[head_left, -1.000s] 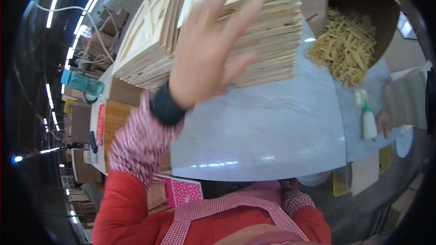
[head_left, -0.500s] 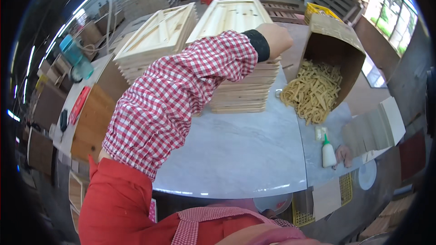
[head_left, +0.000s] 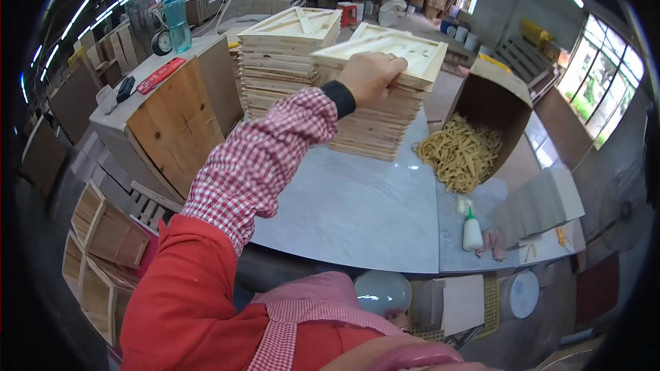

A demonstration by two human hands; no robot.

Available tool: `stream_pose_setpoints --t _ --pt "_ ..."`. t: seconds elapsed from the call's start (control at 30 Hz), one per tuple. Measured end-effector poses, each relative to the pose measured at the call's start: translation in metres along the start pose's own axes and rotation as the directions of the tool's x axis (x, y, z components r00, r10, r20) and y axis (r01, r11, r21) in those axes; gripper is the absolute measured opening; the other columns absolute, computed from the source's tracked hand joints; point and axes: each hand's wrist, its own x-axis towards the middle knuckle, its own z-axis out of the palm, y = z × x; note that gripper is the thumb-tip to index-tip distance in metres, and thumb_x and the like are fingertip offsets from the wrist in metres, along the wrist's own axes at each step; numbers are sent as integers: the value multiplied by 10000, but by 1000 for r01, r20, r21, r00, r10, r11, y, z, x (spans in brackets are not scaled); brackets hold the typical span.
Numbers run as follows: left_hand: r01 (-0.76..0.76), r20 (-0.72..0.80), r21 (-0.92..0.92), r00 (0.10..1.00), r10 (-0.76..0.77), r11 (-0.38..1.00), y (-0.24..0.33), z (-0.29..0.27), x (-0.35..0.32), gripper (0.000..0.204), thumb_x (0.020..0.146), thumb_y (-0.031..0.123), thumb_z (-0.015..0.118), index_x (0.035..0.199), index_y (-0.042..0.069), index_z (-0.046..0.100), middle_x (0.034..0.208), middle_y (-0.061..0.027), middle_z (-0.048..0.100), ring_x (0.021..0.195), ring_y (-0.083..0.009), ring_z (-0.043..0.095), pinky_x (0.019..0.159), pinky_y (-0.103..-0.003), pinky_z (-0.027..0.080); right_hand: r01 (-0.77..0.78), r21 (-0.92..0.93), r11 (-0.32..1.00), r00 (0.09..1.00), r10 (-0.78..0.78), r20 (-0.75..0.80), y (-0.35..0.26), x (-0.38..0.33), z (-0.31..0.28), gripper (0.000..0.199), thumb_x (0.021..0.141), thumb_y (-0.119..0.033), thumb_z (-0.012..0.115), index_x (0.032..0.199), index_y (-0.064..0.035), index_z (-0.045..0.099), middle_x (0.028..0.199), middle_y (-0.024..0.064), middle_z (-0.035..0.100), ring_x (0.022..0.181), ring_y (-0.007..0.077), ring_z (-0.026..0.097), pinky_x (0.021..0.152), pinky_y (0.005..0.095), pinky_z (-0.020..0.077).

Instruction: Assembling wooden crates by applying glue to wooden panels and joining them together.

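Note:
My left hand [head_left: 375, 77], in a red-and-white checked oversleeve with a dark cuff, is closed on the near edge of the top framed wooden panel [head_left: 421, 62]. That panel lies on the right-hand stack of pale wooden panels [head_left: 368, 130]. Its thumb and fingers bend over the frame, and the fingertips are partly hidden. To the left stands a second stack of similar panels [head_left: 275, 72], its top one showing a diagonal brace. Both stacks rest on the grey marble-look tabletop [head_left: 357, 209]. My right hand is out of sight.
On the right, a tipped cardboard box [head_left: 505, 106] spills yellowish strips [head_left: 464, 151]. Nearer are a white glue bottle with a green tip [head_left: 472, 232], a crumpled pink cloth [head_left: 492, 244] and a pile of pale sheets [head_left: 543, 199]. A wooden cabinet [head_left: 175, 117] stands left, bearing a blue water bottle [head_left: 177, 20].
My left hand has moved from the far right side of the right stack to the near edge of its top panel. The whole view has shifted, showing more on the left.

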Motion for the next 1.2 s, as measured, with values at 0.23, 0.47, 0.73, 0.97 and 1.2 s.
stream_pose_setpoints --t 0.23,0.47,0.73,0.97,1.2 --pt "151 -287 -868 625 -726 473 103 -89 -108 386 774 174 755 1071 -11 590 928 -92 671 828 -195 651 765 -323 525 205 407 890 960 -101 -261 -88 -33 -58 208 864 -196 573 808 -8 644 677 130 630 676 222 647 627 333 502" --pt "-61 435 -890 177 -883 -451 146 -51 -282 407 878 156 648 1220 -5 497 1140 -79 605 1036 -206 592 908 -327 481 550 380 744 784 -303 -542 -220 -6 -144 223 939 -163 554 814 18 593 695 12 562 653 82 488 590 242 414" --pt "-217 776 -617 -8 -631 -756 189 2 -378 426 902 137 608 1271 -5 450 1207 -124 555 1105 -261 558 934 -401 475 794 -233 562 357 -740 -570 -305 118 -143 337 822 -145 592 1131 -11 580 1064 172 625 960 344 602 820 426 482" --pt "209 837 -444 -251 -486 -872 218 -48 -380 441 925 147 556 1312 -3 408 1259 -134 518 1129 -277 532 971 -458 438 631 -384 674 599 -738 -311 -349 191 -122 372 810 -213 543 1131 -30 579 1120 200 599 1018 352 583 878 462 467" --pt "82 835 -548 -14 -550 -833 236 -39 -393 476 897 73 584 1323 6 384 1277 -147 500 1193 -296 484 1042 -511 364 559 -350 752 744 -641 -189 -389 163 -115 410 786 -241 580 1133 -23 586 1086 211 602 1004 358 578 887 444 465"
